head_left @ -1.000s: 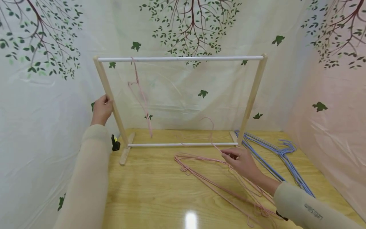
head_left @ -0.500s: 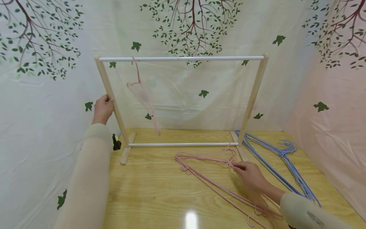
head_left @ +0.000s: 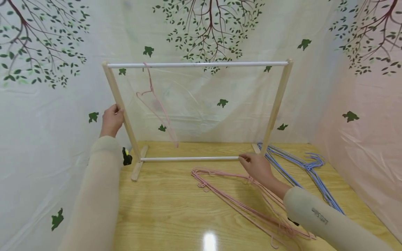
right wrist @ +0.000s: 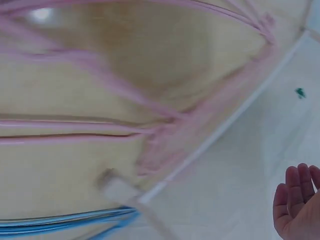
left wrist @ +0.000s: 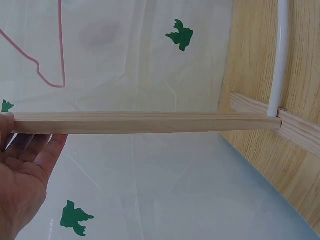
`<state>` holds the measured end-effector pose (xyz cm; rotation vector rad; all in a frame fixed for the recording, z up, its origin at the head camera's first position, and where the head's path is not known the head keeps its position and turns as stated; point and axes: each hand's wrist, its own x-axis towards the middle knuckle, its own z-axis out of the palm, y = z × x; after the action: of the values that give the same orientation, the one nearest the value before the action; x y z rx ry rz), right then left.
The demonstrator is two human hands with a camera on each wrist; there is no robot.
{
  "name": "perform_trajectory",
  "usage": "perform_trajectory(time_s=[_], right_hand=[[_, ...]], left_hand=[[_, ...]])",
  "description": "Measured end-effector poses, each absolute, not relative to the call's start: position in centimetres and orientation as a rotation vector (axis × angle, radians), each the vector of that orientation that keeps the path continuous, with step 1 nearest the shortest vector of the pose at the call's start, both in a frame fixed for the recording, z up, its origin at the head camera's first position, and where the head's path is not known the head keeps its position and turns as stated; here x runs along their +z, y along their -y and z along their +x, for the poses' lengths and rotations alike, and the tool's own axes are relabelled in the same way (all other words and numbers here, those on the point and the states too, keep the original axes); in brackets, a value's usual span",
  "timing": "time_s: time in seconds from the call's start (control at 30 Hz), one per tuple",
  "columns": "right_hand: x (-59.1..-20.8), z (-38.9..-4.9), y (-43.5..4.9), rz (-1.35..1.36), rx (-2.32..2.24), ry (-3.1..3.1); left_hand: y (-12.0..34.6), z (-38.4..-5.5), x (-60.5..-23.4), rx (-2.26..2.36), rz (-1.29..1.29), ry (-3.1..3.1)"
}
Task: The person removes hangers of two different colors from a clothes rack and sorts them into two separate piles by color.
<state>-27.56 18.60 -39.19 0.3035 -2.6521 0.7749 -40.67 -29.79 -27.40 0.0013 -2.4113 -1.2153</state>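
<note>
A rack (head_left: 201,65) with wooden posts and white bars stands at the back of the table. My left hand (head_left: 112,121) grips its left post (head_left: 127,122), fingers bent around the wood in the left wrist view (left wrist: 150,122). From the top bar, near that post, a pink hanger (head_left: 161,108) hangs at an angle. My right hand (head_left: 257,169) is over the lower bar's right end and the edge of a pink hanger pile (head_left: 226,198). Its thumb and index tips are together in the head view. No wire shows between them, and the right wrist view cuts off the thumb side.
Blue hangers (head_left: 311,165) lie in a stack to the right of the rack. A small black object (head_left: 127,157) sits by the left foot. Patterned cloth (head_left: 201,35) closes off the back and both sides.
My right hand moved back to the pink pile's necks, then up and left to the lower bar; a pink hook seen above it earlier no longer shows. The hanging hanger turned slightly. My left hand stayed.
</note>
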Motion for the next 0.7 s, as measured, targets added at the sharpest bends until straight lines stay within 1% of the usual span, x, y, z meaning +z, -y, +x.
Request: perform_trajectory(time_s=[0.2, 0.37, 0.53, 0.7], right_hand=[[-33.9, -30.4, -12.0, 0.334, 0.949, 2.516], [-30.4, -31.2, -6.3, 0.399, 1.057, 2.455], [-28.2, -31.7, -1.3, 0.384, 1.147, 2.471], [-26.7, -31.9, 2.3, 0.328, 1.185, 2.551]], left_hand=[[30.0, -40.9, -27.5, -1.263, 0.02, 2.418], [29.9, -40.6, -27.6, -1.281, 0.027, 2.411], [29.8, -40.3, -27.7, -1.323, 0.022, 2.39], [30.0, -40.0, -27.9, -1.605, 0.029, 2.303]])
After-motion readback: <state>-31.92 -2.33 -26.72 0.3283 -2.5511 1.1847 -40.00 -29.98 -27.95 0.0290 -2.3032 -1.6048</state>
